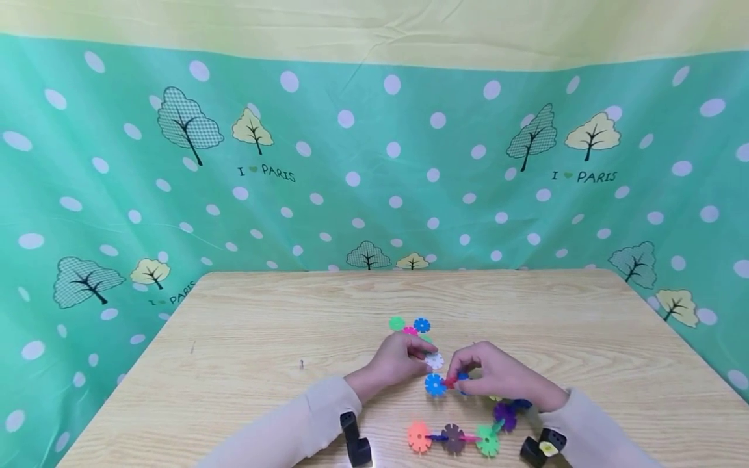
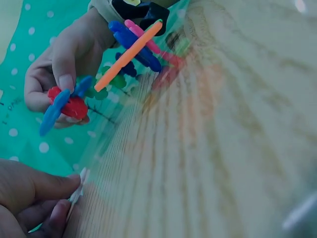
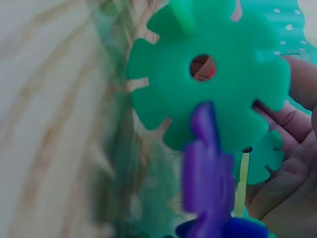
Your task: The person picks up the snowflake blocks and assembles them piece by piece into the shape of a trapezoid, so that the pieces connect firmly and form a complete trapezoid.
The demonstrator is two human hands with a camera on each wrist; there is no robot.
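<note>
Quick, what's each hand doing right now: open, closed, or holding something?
Left hand: closed, pinching a white disc.
Right hand: closed, holding a red disc that is joined to a blue disc.

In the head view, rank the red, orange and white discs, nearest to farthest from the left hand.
1. White disc: pinched by the left hand.
2. Red disc: rightward, in the right hand.
3. Orange disc: below both hands in the picture.

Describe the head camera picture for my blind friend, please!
A person's left hand pinches a white disc while the right hand holds a red disc in a colorful chain at a wooden table. A green tree-patterned curtain hangs behind.
</note>
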